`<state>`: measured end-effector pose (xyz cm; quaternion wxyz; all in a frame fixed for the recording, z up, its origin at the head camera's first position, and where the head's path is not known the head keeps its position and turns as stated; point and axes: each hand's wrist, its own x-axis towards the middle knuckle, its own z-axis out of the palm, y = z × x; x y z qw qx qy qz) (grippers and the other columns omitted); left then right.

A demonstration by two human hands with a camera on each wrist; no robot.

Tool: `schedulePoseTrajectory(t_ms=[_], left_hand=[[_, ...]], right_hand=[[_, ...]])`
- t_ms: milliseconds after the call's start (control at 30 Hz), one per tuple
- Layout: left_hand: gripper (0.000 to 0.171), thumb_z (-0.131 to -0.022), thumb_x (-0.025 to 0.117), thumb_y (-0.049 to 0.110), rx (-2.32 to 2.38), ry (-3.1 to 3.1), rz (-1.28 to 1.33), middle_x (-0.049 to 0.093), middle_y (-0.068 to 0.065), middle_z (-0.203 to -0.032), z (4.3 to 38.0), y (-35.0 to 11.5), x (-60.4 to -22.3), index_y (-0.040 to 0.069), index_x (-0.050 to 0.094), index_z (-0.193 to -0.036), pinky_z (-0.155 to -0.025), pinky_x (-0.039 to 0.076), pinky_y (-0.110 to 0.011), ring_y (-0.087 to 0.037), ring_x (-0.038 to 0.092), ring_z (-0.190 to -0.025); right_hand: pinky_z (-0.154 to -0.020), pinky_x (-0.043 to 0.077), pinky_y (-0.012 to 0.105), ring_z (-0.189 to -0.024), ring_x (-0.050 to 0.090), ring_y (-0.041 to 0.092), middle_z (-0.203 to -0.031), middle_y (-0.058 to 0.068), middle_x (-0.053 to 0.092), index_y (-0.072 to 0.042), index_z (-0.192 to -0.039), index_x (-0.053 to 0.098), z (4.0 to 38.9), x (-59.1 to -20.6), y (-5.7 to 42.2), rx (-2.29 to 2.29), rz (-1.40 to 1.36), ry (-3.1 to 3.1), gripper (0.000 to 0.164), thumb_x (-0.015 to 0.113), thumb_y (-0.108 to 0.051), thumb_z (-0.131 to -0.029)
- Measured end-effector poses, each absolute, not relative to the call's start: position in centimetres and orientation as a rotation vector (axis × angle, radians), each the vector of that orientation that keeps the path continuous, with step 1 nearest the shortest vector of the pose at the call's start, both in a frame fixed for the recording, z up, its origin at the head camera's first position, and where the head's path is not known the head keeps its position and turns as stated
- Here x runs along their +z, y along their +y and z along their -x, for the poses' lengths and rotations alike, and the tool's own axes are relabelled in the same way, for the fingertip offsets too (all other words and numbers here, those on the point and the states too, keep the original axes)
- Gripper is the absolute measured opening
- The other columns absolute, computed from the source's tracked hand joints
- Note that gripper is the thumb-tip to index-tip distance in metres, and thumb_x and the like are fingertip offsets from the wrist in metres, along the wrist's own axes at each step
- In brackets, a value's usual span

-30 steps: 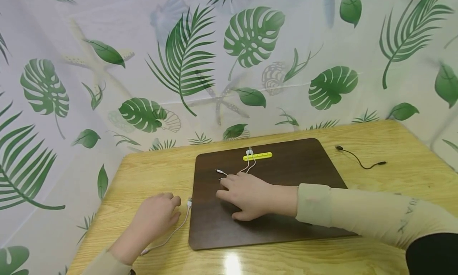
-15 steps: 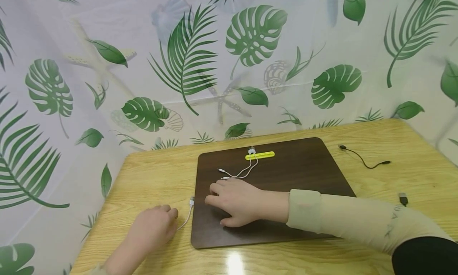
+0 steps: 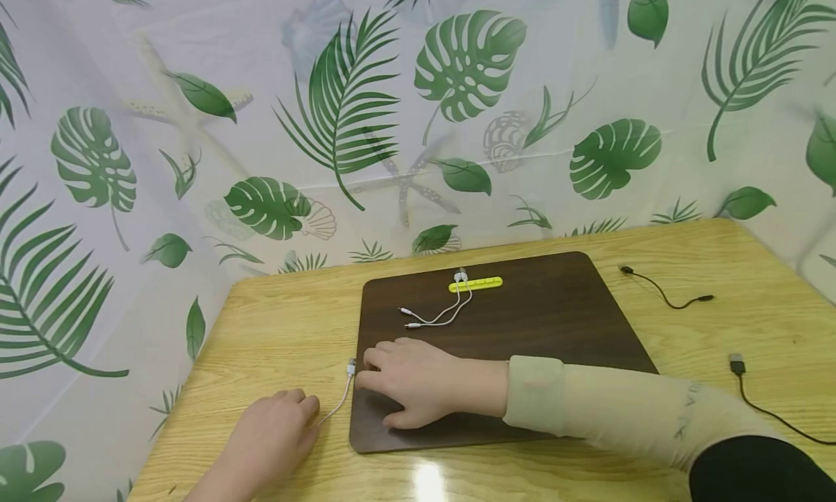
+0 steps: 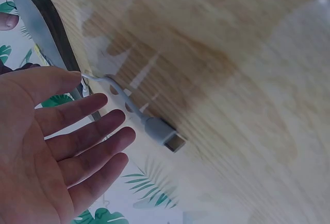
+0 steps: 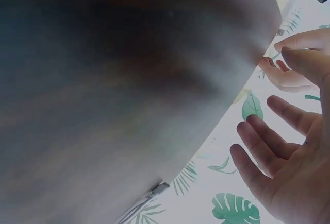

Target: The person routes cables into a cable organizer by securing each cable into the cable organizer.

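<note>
A white USB cable (image 3: 350, 369) lies on the table along the left edge of a dark brown board (image 3: 542, 321). My left hand (image 3: 271, 433) is low over this cable, its fingers loosely bent. In the left wrist view the thumb tip is right at the cord, and a metal-tipped white plug (image 4: 164, 134) lies beyond the spread fingers. My right hand (image 3: 414, 382) hovers over the board's left part, fingers spread and holding nothing. A yellow cable holder (image 3: 483, 284) sits at the board's back with two white cables (image 3: 439, 321) set in its left end.
One short black cable (image 3: 665, 296) lies right of the board at the back. Another black cable (image 3: 737, 365) is nearer the front right, partly behind the right sleeve (image 3: 614, 397). A leaf-printed cloth (image 3: 392, 110) hangs behind the wooden table (image 3: 281, 321).
My right hand has moved left and toward me from the two white cables, uncovering them. My left hand has come slightly nearer me. The front black cable has come into sight.
</note>
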<state>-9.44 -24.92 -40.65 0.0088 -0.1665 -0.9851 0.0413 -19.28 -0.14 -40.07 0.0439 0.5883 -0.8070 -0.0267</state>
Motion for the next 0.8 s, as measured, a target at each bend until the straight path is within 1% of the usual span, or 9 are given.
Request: schedulePoseTrajectory(t_ms=[100,300,400,567,700,800], left_hand=[[0.016,-0.088,0.086,0.024,0.116,-3.084,0.515,0.057,0.007,-0.074,9.2,-25.2,-40.8,0.015,0.072,-0.091,-0.058,0.043,-0.026,-0.006,0.047,-0.063],[0.017,-0.088,0.086,0.024,0.114,-3.063,0.540,0.058,0.008,-0.076,8.8,-25.5,-40.9,0.015,0.072,-0.091,-0.058,0.043,-0.025,-0.006,0.048,-0.064],[0.017,-0.087,0.086,0.022,0.124,-3.028,0.561,0.056,0.007,-0.074,8.6,-25.5,-41.1,0.015,0.070,-0.089,-0.057,0.043,-0.026,-0.007,0.048,-0.063],[0.019,-0.084,0.086,0.019,0.123,-2.995,0.578,0.053,0.007,-0.074,8.4,-25.6,-41.3,0.015,0.068,-0.086,-0.056,0.041,-0.026,-0.009,0.047,-0.063],[0.021,-0.083,0.089,0.019,0.126,-2.993,0.585,0.056,0.007,-0.076,8.2,-25.5,-41.3,0.015,0.069,-0.088,-0.057,0.043,-0.025,-0.008,0.049,-0.064],[0.024,-0.081,0.091,0.019,0.131,-2.990,0.592,0.056,0.007,-0.076,8.1,-25.5,-41.4,0.015,0.068,-0.087,-0.058,0.044,-0.024,-0.007,0.050,-0.065]], right_hand=[[-0.088,0.053,0.031,-0.110,0.060,0.013,-0.128,-0.002,0.063,-0.025,-0.140,0.061,19.2,-40.1,-0.6,-0.060,-1.809,-2.457,0.057,0.073,-0.055,-0.094],[-0.084,0.054,0.031,-0.109,0.062,0.014,-0.125,-0.001,0.063,-0.023,-0.132,0.062,19.2,-40.5,-1.4,-0.030,-1.838,-2.416,0.050,0.074,-0.052,-0.094],[-0.086,0.054,0.030,-0.107,0.062,0.014,-0.123,-0.001,0.063,-0.023,-0.131,0.063,19.2,-40.8,-1.8,-0.017,-1.855,-2.416,0.048,0.074,-0.051,-0.094],[-0.086,0.052,0.029,-0.101,0.059,0.012,-0.115,-0.003,0.061,-0.023,-0.130,0.064,19.4,-41.1,-2.4,-0.022,-1.869,-2.416,0.045,0.075,-0.048,-0.094],[-0.086,0.052,0.027,-0.100,0.058,0.012,-0.113,-0.003,0.061,-0.024,-0.129,0.065,19.5,-41.2,-2.8,-0.065,-1.872,-2.402,0.042,0.074,-0.047,-0.095],[-0.083,0.051,0.026,-0.099,0.057,0.012,-0.112,-0.004,0.061,-0.025,-0.129,0.066,19.5,-41.2,-3.1,-0.097,-1.869,-2.394,0.038,0.072,-0.044,-0.097]])
